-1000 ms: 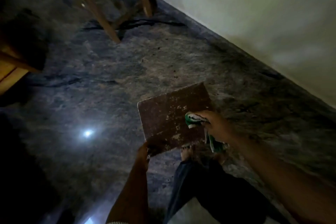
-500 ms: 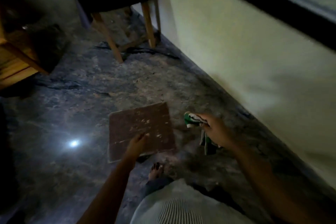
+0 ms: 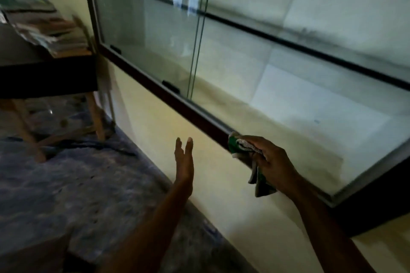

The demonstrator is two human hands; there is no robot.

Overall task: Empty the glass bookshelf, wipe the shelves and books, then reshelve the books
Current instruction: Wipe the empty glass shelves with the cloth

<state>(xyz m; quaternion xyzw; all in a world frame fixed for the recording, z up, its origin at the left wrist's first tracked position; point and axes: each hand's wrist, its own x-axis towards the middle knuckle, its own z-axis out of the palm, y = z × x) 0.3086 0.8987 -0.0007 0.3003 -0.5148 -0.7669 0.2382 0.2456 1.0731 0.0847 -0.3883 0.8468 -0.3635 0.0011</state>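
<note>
1. Head view: the left hand (image 3: pixel 183 162) is held flat with its fingers straight and nothing in it, below the glass bookshelf (image 3: pixel 177 101).
2. A green cloth (image 3: pixel 240 146) is gripped by the right hand (image 3: pixel 274 162) at the bookshelf's lower frame.
3. Books (image 3: pixel 51 29) are stacked on a table (image 3: pixel 44 77) at the left.

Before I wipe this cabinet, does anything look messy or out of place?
The books on the dark table at left lie in a slumped, uneven pile, though blur hides detail. The glass bookshelf looks intact, with no books visible inside.
</note>
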